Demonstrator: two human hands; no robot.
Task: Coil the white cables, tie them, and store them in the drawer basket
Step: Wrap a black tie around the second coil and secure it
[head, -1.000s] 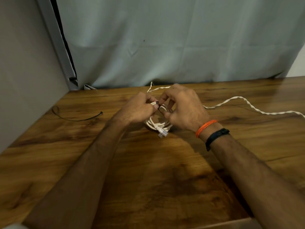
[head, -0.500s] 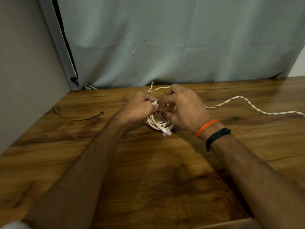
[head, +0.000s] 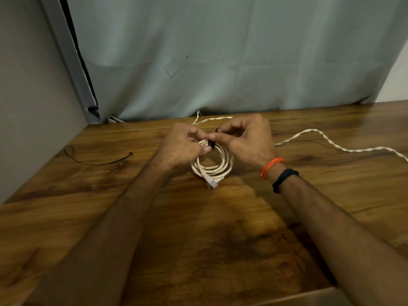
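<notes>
A white network cable [head: 223,167], wound into a small round coil, rests on the wooden table [head: 198,239], its clear plug [head: 211,183] pointing toward me. A black tie [head: 211,143] wraps the far side of the coil. My left hand [head: 181,146] pinches the coil and tie from the left. My right hand [head: 245,140] pinches the tie from the right. A second white cable [head: 331,143], twisted and uncoiled, trails from behind my right hand toward the right edge.
A loose black tie [head: 97,162] lies on the table at the left, near a grey wall. A pale curtain [head: 220,62] hangs behind the table's far edge. No drawer basket is in view.
The coil now lies more open and flat between my hands. My fingers have shifted so the black tie shows around the coil's far side.
</notes>
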